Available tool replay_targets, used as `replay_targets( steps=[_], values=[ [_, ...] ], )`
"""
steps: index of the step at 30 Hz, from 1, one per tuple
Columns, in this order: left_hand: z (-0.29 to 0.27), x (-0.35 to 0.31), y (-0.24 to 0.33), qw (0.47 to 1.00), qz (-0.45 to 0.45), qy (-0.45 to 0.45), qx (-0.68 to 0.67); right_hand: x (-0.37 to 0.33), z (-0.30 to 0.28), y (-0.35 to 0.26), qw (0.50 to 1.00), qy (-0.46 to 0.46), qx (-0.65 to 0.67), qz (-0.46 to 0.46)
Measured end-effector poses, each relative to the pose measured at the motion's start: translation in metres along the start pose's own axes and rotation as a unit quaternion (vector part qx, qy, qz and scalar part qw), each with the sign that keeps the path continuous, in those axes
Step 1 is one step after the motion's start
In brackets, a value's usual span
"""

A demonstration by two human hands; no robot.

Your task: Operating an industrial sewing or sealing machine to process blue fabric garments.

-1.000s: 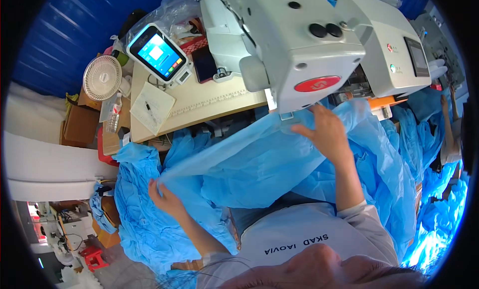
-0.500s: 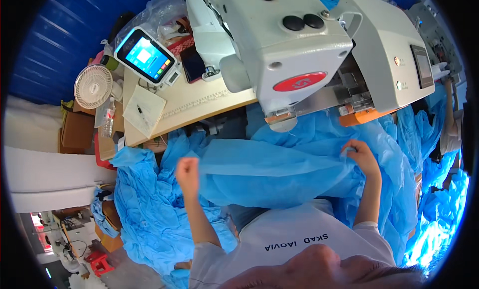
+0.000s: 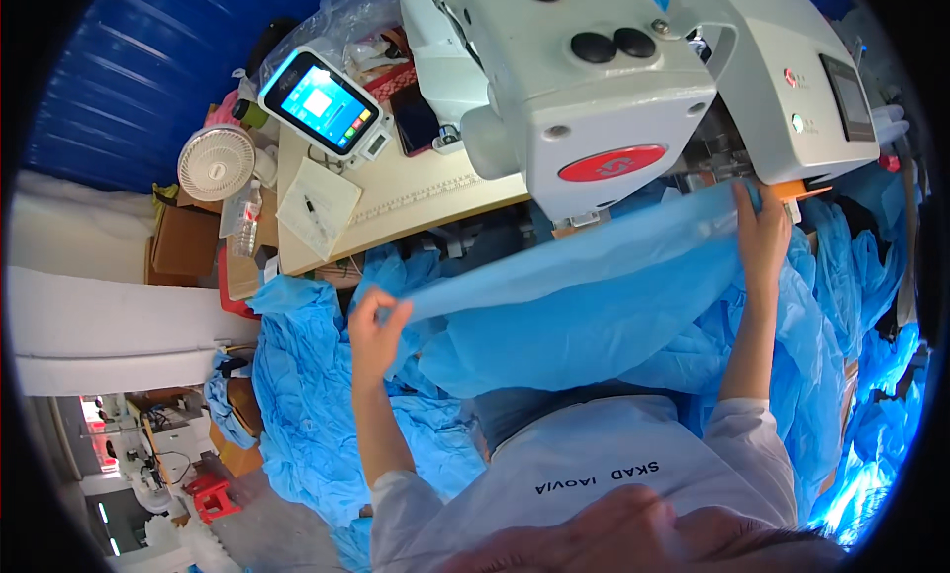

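A thin, light blue sheet of fabric point(image 3: 584, 316) is stretched between my two hands, its upper edge folded into a band that slants up to the right. My left hand point(image 3: 376, 331) pinches the left end of that edge. Higher up, my right hand point(image 3: 762, 232) grips the other end, close to the orange part point(image 3: 797, 190) of the white sewing machine point(image 3: 604, 118). The sheet passes in front of the machine's lower head and hides the stitching area. Its lower part hangs down over my lap.
Crumpled blue fabric point(image 3: 317, 405) is heaped at my left, with more blue sheeting point(image 3: 802, 345) at my right. The table point(image 3: 426, 202) carries a lit control screen point(image 3: 327, 103), a phone point(image 3: 414, 118), a notepad with a pen point(image 3: 317, 207) and a small fan point(image 3: 216, 163).
My right hand has moved up and to the right, toward the machine, carrying its end of the sheet. My left hand has risen slightly, and the sheet is now pulled taut and raised.
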State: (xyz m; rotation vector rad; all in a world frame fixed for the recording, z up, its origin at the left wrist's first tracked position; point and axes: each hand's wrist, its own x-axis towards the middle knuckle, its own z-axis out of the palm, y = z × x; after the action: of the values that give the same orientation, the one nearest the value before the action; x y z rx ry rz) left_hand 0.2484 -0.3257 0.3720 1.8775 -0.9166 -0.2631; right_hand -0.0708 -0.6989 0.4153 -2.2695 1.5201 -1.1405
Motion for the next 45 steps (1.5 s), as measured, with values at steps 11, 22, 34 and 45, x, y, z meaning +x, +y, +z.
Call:
replay_targets(
  steps=[11, 22, 34, 45],
  values=[
    [0.017, 0.0, -0.034, 0.991, -0.109, 0.076, -0.011, 0.002, 0.047, 0.012, 0.984, 0.028, -0.114, -0.135],
    [-0.065, -0.069, -0.071, 0.901, -0.272, -0.153, -0.3, -0.031, 0.012, -0.05, 0.985, 0.037, 0.119, -0.115],
    [-0.076, -0.102, -0.075, 0.931, -0.233, 0.259, -0.108, -0.045, 0.013, -0.098, 0.936, -0.327, -0.059, -0.113],
    [-0.047, -0.058, -0.112, 0.962, -0.222, -0.133, -0.088, -0.063, -0.002, -0.028, 0.967, -0.232, 0.101, 0.005]
  ],
)
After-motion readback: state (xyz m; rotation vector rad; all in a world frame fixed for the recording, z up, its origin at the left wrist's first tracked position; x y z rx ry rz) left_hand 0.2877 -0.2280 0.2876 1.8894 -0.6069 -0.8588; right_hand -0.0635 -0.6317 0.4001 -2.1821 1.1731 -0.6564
